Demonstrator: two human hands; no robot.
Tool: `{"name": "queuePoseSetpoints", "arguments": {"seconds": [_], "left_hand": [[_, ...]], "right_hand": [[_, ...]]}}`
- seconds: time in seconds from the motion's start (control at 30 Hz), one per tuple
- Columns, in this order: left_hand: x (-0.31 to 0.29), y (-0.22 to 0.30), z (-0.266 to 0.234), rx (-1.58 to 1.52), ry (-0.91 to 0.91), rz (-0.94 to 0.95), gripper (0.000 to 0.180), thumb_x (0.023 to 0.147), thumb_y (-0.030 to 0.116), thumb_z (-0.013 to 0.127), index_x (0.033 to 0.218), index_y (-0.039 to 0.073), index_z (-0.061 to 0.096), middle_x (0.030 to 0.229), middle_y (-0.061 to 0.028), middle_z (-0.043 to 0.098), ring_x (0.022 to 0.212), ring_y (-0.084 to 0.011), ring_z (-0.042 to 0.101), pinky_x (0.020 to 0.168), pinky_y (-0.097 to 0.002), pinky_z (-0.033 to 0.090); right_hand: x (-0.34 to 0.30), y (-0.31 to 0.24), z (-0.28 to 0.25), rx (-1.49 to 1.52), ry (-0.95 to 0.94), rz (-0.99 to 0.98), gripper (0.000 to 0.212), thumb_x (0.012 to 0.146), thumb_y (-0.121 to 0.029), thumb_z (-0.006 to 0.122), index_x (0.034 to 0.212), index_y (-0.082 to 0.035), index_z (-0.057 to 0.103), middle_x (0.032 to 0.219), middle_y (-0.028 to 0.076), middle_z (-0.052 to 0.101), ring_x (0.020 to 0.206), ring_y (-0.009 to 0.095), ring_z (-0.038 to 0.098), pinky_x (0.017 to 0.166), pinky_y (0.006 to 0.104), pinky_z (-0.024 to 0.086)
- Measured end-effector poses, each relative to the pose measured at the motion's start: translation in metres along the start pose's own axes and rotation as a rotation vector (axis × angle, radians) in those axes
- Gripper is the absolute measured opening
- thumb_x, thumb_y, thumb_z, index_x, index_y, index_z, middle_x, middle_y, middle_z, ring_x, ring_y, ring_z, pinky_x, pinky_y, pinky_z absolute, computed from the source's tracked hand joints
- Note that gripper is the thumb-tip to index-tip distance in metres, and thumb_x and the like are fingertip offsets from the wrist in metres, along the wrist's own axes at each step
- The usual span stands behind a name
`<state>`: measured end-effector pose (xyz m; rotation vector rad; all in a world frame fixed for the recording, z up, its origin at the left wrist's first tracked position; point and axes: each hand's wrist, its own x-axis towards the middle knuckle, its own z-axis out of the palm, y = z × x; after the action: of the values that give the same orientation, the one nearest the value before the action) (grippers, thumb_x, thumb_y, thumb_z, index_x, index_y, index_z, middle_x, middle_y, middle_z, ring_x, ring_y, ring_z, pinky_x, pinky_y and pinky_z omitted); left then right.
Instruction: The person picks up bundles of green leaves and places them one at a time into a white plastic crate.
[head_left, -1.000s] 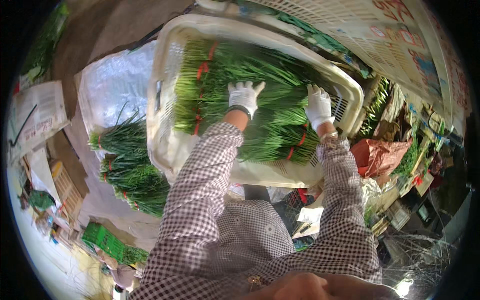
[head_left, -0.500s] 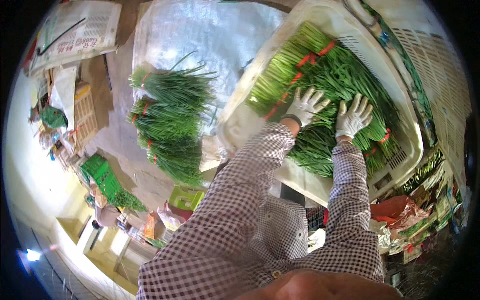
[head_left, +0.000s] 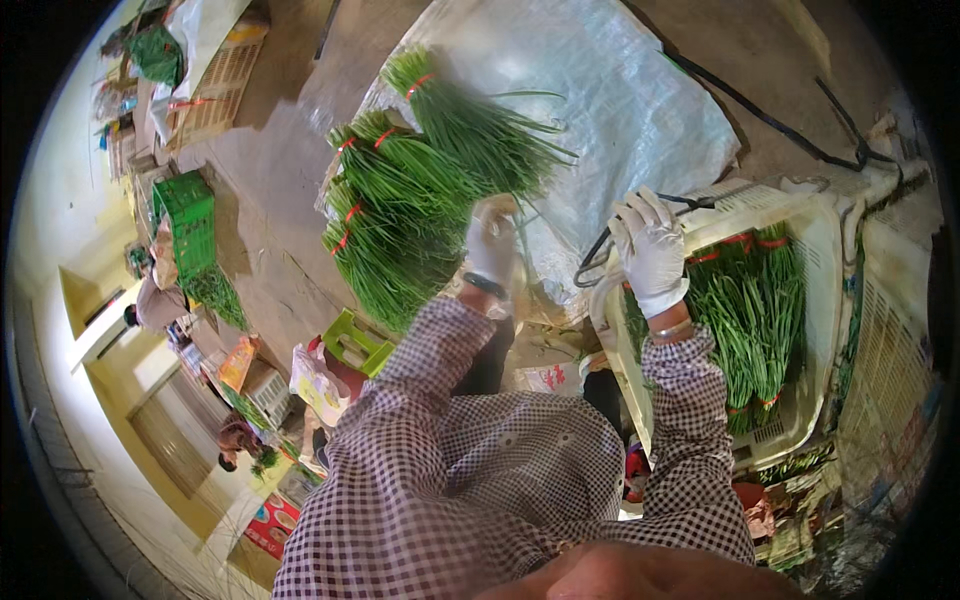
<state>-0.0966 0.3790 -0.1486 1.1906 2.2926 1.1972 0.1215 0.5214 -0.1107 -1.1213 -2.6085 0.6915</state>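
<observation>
My left hand (head_left: 492, 242), in a white glove, is beside the leafy ends of the chive bundles on the sheet; blur hides its fingers and whether it touches them. These long green bundles (head_left: 405, 190) are tied with red bands near their pale ends. One separate bundle (head_left: 470, 125) lies farther back. My right hand (head_left: 650, 255), gloved too, is over the left rim of a white plastic crate (head_left: 835, 225), fingers slightly bent and apart, nothing visible in them. Several banded chive bundles (head_left: 745, 320) lie in the crate. A black hooked rod (head_left: 597, 252) passes behind my right fingers.
A pale woven sheet (head_left: 640, 110) lies under the bundles on the floor. Another black rod (head_left: 755, 105) crosses the floor beyond the crate. A lime-green plastic stool (head_left: 355, 345) and a green crate (head_left: 183, 225) stand to the left. Two people are farther off at left.
Both hands have left the chives in the crate. The left moved leftward to the bundles on the sheet; the right is now over the crate's rim. The view has swung left.
</observation>
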Motion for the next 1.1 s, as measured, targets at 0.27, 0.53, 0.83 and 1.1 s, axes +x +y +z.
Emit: {"name": "queuePoseSetpoints", "arguments": {"seconds": [0.27,0.53,0.83,1.1], "left_hand": [[0.011,-0.310,-0.188,0.730,0.301,-1.049,0.042,0.080,0.006,0.065,0.122,0.010,0.060,0.138,-0.0181,0.048,0.122,-0.0318,0.052,0.106,-0.0363,0.041],[0.019,-0.428,-0.231,0.084,0.249,-1.274,0.100,0.084,0.034,0.074,0.153,0.003,0.008,0.148,-0.0176,0.040,0.134,-0.0282,0.044,0.108,-0.0352,0.037],[-0.007,-0.429,-0.228,-0.483,0.433,-1.190,0.102,0.072,0.013,0.085,0.147,0.005,0.016,0.142,-0.0181,0.041,0.128,-0.0270,0.045,0.105,-0.0384,0.040],[-0.040,-0.246,-0.205,-0.290,0.176,-0.971,0.061,0.070,-0.006,0.081,0.123,0.001,0.052,0.114,-0.0081,0.065,0.098,-0.0175,0.064,0.087,-0.0311,0.055]], "right_hand": [[0.017,-0.020,0.024,-0.192,-0.041,0.045,0.023,0.091,-0.032,0.058,0.094,-0.011,0.067,0.077,0.010,0.064,0.068,0.026,0.062,0.062,0.0383,0.049],[0.017,-0.016,0.016,-0.396,-0.149,-0.211,0.041,0.077,-0.011,0.064,0.117,-0.006,0.060,0.108,0.007,0.064,0.090,0.028,0.062,0.076,0.0380,0.053],[0.032,-0.045,0.020,-0.191,-0.115,0.230,0.017,0.089,-0.018,0.061,0.099,-0.007,0.068,0.094,0.012,0.067,0.089,0.030,0.063,0.079,0.0411,0.049],[0.033,-0.036,0.015,-0.230,-0.172,0.156,0.020,0.093,-0.025,0.056,0.093,-0.008,0.066,0.089,0.011,0.066,0.084,0.029,0.063,0.074,0.0408,0.048]]}}
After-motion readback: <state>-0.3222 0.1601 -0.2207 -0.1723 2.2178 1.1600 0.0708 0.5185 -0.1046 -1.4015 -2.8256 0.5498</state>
